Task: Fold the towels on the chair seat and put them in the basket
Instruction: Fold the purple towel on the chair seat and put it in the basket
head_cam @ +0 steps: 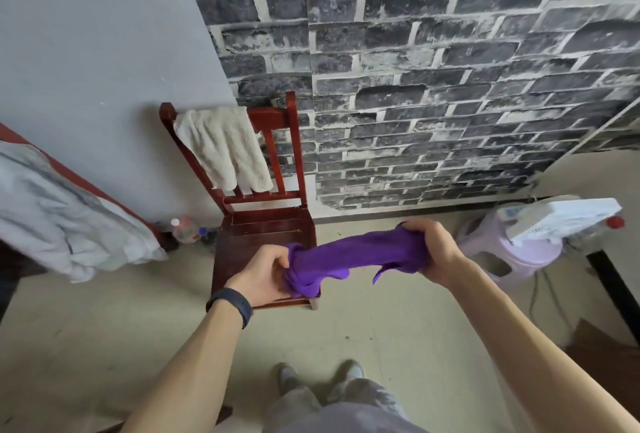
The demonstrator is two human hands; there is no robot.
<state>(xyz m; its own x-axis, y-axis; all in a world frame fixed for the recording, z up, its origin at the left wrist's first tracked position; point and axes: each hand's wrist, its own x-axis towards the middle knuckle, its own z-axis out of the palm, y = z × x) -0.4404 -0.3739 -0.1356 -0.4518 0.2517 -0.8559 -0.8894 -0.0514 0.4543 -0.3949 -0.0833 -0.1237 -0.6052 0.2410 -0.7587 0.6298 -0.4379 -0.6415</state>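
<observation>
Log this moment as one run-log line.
purple towel: bunched, held over chair; left hand: grips one end; right hand: grips other end; white towel: on chair back; basket: unseen

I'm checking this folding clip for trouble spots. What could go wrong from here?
1. The purple towel is bunched into a rope between the left hand and right hand; folded like this it would likely come out lumpy.
2. The white towel hangs over the chair back, not the seat, and could slip off or be overlooked.
</observation>
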